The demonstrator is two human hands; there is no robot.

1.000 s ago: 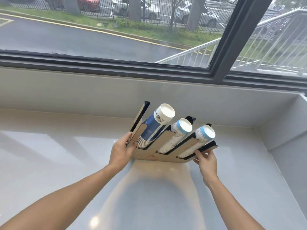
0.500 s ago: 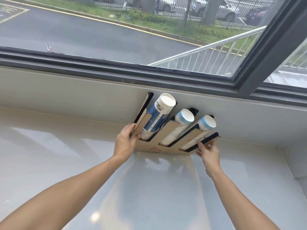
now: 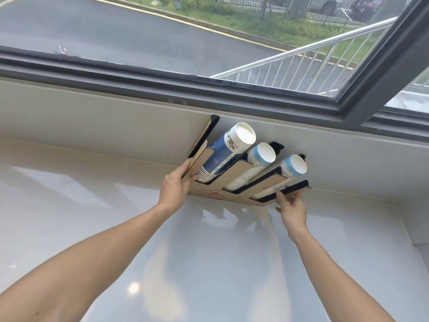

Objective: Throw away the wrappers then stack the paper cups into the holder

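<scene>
A wood-and-black cup holder point(image 3: 216, 195) stands on the white counter, its back against the low wall under the window. Three slanted slots each hold a stack of paper cups: a dark blue stack point(image 3: 222, 156) on the left, a light blue-and-white stack point(image 3: 253, 166) in the middle, and another light blue-and-white stack point(image 3: 286, 171) on the right. My left hand point(image 3: 175, 187) grips the holder's left end panel. My right hand point(image 3: 291, 208) holds the holder's lower right corner with its fingertips. No wrappers are visible.
The glossy white counter point(image 3: 209, 263) stretches toward me and to the left. A low white wall point(image 3: 116, 117) and a dark window frame point(image 3: 162, 82) run behind the holder. A side wall point(image 3: 413, 224) closes the counter's right end.
Both hands have pushed the holder away from me until it rests against the low wall. The view has shifted closer and to the left.
</scene>
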